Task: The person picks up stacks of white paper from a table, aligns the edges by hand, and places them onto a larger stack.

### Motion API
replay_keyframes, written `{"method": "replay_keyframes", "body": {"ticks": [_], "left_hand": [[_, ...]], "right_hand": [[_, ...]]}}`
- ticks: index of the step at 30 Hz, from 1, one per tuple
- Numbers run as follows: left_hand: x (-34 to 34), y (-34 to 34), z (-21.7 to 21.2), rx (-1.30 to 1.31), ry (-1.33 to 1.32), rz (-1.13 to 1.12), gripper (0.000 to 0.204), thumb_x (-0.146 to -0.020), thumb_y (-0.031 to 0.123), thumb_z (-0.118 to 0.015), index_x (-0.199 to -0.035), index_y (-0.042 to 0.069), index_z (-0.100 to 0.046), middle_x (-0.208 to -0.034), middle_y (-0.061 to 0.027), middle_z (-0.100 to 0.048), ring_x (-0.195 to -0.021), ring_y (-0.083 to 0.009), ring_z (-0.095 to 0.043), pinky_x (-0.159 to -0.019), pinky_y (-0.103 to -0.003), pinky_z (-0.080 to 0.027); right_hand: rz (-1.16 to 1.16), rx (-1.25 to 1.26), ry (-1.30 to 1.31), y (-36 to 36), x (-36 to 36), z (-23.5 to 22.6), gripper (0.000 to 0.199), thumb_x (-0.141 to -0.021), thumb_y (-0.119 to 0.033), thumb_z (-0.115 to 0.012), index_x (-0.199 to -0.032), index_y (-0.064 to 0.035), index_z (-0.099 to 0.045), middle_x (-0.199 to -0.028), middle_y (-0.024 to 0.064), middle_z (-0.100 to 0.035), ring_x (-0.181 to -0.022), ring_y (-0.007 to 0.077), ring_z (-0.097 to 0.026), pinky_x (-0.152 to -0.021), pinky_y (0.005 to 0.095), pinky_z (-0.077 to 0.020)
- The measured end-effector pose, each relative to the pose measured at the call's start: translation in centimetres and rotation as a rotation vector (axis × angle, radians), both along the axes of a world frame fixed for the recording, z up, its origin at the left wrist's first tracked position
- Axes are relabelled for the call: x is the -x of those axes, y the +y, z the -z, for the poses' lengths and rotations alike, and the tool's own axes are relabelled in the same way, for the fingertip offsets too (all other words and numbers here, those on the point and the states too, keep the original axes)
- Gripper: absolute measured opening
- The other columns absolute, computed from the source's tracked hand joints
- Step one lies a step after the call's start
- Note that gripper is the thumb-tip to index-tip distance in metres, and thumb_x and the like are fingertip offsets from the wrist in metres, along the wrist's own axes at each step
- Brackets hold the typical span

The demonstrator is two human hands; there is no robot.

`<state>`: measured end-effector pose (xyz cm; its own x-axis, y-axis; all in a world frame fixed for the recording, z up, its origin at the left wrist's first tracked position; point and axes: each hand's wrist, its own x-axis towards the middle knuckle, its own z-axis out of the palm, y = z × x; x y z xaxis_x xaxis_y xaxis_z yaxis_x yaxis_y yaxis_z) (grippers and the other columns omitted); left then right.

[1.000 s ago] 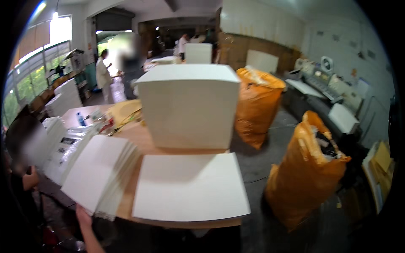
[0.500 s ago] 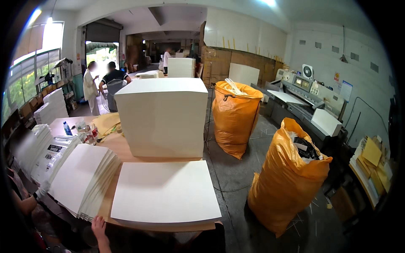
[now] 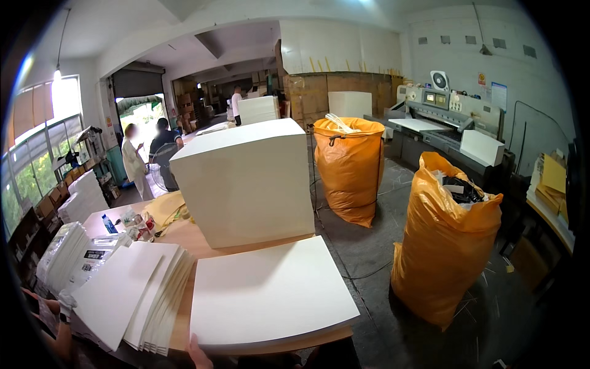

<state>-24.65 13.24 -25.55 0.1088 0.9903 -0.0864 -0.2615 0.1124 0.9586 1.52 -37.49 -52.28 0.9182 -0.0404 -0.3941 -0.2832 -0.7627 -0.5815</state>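
Note:
My left hand [image 3: 198, 354] shows at the lower edge, by the near left corner of a low stack of large white sheets [image 3: 270, 289]. Its visible fingers point up, stretched out against the stack's edge; the rest is cut off. My right hand is out of the picture. Just behind the low stack stands a tall block of stacked white sheets [image 3: 246, 190]. On the left, several white sheet bundles [image 3: 123, 289] lie fanned and overlapping. At their outer edge is a co-worker's gloved hand [image 3: 66, 300].
Plastic-wrapped packs [image 3: 86, 261], a blue-capped bottle [image 3: 109, 224] and yellow paper [image 3: 166, 209] lie farther left on the table. Two orange sacks [image 3: 350, 178] stand on the floor at right, before a large cutting machine [image 3: 448, 117]. Several people are farther back.
The view has turned left and the table now sits lower right. My left hand has moved right, to the low stack's corner. The top bundle at left has shifted, fanning the sheets wider.

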Motion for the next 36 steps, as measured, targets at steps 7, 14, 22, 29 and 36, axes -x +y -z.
{"method": "replay_keyframes", "body": {"ticks": [7, 14, 22, 29, 36], "left_hand": [[3.1, 1.3, 3.1, -0.194, -0.052, -0.004, 0.047, -0.102, 0.020, -0.050, -0.140, -0.006, -0.057, -0.135, -0.0147, -0.063, -0.123, -0.0250, -0.058, -0.107, -0.038, -0.044], [-0.2, -1.0, -1.9, -0.134, -0.054, 0.044, 0.047, -0.102, 0.015, -0.053, -0.144, -0.006, -0.055, -0.146, -0.0133, -0.058, -0.137, -0.0226, -0.051, -0.118, -0.034, -0.033], [2.1, -0.2, -2.2, -0.111, -0.090, 0.005, 0.048, -0.103, 0.014, -0.052, -0.147, -0.006, -0.053, -0.148, -0.0133, -0.057, -0.138, -0.0208, -0.050, -0.118, -0.032, -0.033], [2.6, -0.6, -1.8, -0.174, -0.055, 0.065, 0.050, -0.105, 0.014, -0.048, -0.152, -0.002, -0.048, -0.154, -0.0128, -0.051, -0.143, -0.0218, -0.046, -0.120, -0.033, -0.031], [2.3, 0.0, -0.8, -0.276, 0.020, -0.011, 0.048, -0.105, 0.015, -0.044, -0.150, -0.001, -0.050, -0.154, -0.0132, -0.051, -0.142, -0.0242, -0.046, -0.120, -0.036, -0.032]], "right_hand": [[-0.058, -1.146, -0.239, 16.6, -8.3, -27.0, 0.047, -0.109, -0.038, -0.047, -0.134, 0.0011, -0.059, -0.128, 0.0105, -0.064, -0.116, 0.0227, -0.060, -0.101, 0.0374, -0.0454], [0.000, -1.192, -0.144, 17.9, -6.4, -32.0, 0.050, -0.106, -0.027, -0.046, -0.145, 0.0034, -0.051, -0.142, 0.0131, -0.058, -0.128, 0.0262, -0.056, -0.109, 0.0376, -0.0426], [-0.189, -1.176, -0.191, 20.0, -5.3, -31.6, 0.054, -0.105, -0.030, -0.045, -0.147, 0.0042, -0.048, -0.140, 0.0136, -0.058, -0.128, 0.0256, -0.056, -0.108, 0.0384, -0.0427], [-0.221, -1.131, -0.318, 20.4, -6.0, -30.4, 0.051, -0.109, -0.030, -0.043, -0.146, 0.0043, -0.050, -0.142, 0.0140, -0.058, -0.128, 0.0249, -0.056, -0.110, 0.0383, -0.0423], [-0.256, -1.027, -0.385, 20.0, -7.2, -29.3, 0.050, -0.111, -0.030, -0.042, -0.145, 0.0052, -0.052, -0.144, 0.0154, -0.058, -0.132, 0.0251, -0.054, -0.113, 0.0371, -0.0395]]}}
